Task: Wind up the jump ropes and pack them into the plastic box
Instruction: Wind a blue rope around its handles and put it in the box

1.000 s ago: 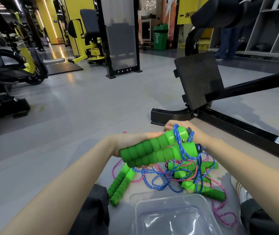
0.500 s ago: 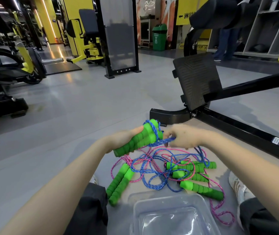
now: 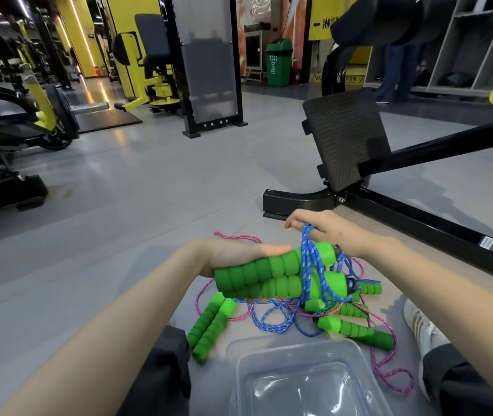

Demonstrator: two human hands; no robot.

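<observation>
Hands hover just beyond the clear plastic box [image 3: 296, 348]: the left hand [image 3: 233, 255] grips two green handles [image 3: 269, 277] together, and the right hand [image 3: 329, 231] pinches blue rope [image 3: 306, 265] looped round them. Winding looks underway; next, more turns, drawing slack from the tangled ropes [image 3: 272, 321] on the floor [image 3: 119, 190].

The left hand [image 3: 233, 256] grips two green ribbed foam handles [image 3: 269, 279] side by side above the grey floor [image 3: 149, 190], and the right hand [image 3: 330, 231] pinches loops of the blue speckled rope [image 3: 307, 265] that goes around these handles near their right ends. Under them, on the floor, lie loose green handles [image 3: 209, 328] tangled with blue rope and a pink rope [image 3: 389, 374]. The clear plastic box [image 3: 293, 345] stands just beside this pile, nearer to the person, between the legs in dark trousers [image 3: 161, 373].
</observation>
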